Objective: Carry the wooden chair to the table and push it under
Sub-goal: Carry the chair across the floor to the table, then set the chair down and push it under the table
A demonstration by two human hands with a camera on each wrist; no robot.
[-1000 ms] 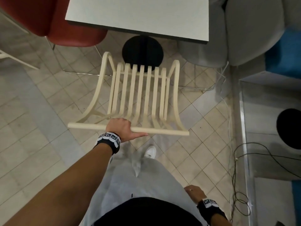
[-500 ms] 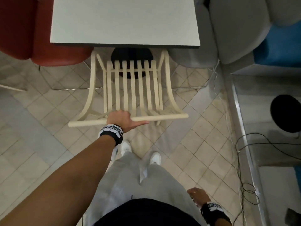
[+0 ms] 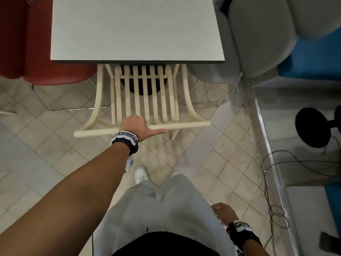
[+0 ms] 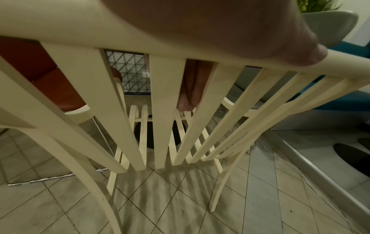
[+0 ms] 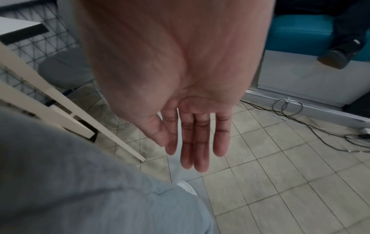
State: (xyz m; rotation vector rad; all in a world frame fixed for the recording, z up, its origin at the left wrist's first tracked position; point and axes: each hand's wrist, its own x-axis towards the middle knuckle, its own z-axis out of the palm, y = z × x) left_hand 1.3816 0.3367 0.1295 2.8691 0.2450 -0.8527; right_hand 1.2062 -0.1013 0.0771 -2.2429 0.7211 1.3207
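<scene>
The cream wooden slatted chair stands on the tiled floor, its seat front hidden beneath the near edge of the grey table. My left hand grips the chair's top rail, fingers curled over it and thumb lying along it. In the left wrist view the fingers hang down behind the back slats and the thumb lies on the rail. My right hand hangs at my side with straight fingers, holding nothing.
A red chair sits left of the table and a grey chair to its right. The table's black round base shows behind the slats. A raised step with black cables runs along the right. A blue seat is beyond.
The chair has slid forward, its seat front now under the table edge. I have stepped closer with my left hand holding the top rail throughout. The right hand still hangs idle.
</scene>
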